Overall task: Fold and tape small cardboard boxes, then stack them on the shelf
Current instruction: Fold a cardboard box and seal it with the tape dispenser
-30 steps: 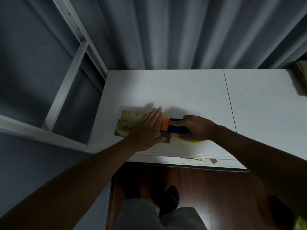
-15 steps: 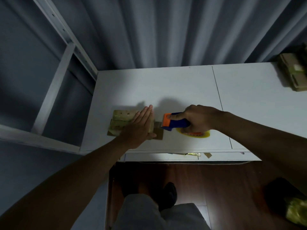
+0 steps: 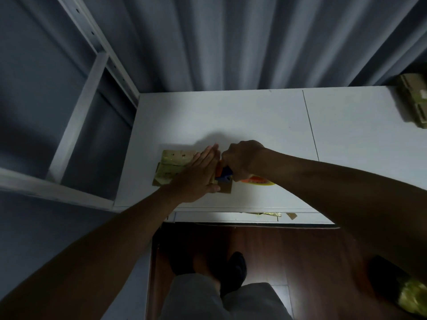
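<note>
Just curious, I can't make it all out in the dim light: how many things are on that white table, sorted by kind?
Cardboard boxes: 2, one under the left hand, one at the far right edge
Tape dispensers: 1, held by the right hand
Total: 3

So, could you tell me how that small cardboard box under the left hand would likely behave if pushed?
The cardboard box looks thin, so probably light and apt to slide on the smooth white table. The left hand presses it flat, so its flaps likely spring up.
</note>
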